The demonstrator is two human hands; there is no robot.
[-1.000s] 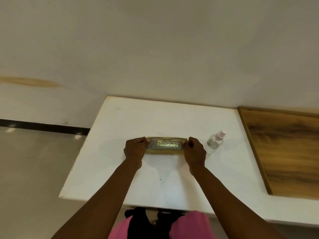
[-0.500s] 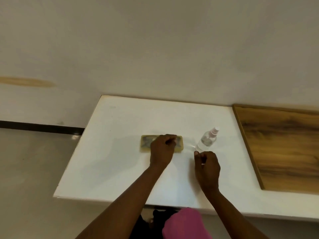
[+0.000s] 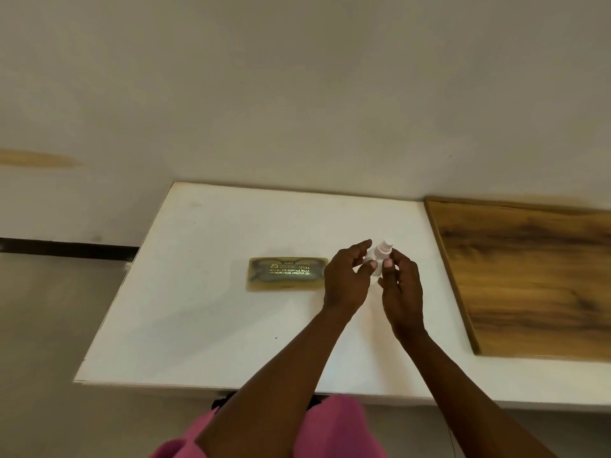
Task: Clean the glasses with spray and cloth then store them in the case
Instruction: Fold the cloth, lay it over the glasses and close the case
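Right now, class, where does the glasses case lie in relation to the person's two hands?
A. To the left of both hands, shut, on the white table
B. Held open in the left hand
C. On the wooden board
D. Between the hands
A: the glasses case lies shut on the white table, left of the left hand and right hand.

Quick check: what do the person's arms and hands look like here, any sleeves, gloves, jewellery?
Both forearms are bare up to the frame edge: no sleeves in view. The left hand and right hand show no gloves, rings or watch. Short, pale fingernails. Pink clothing shows at the bottom.
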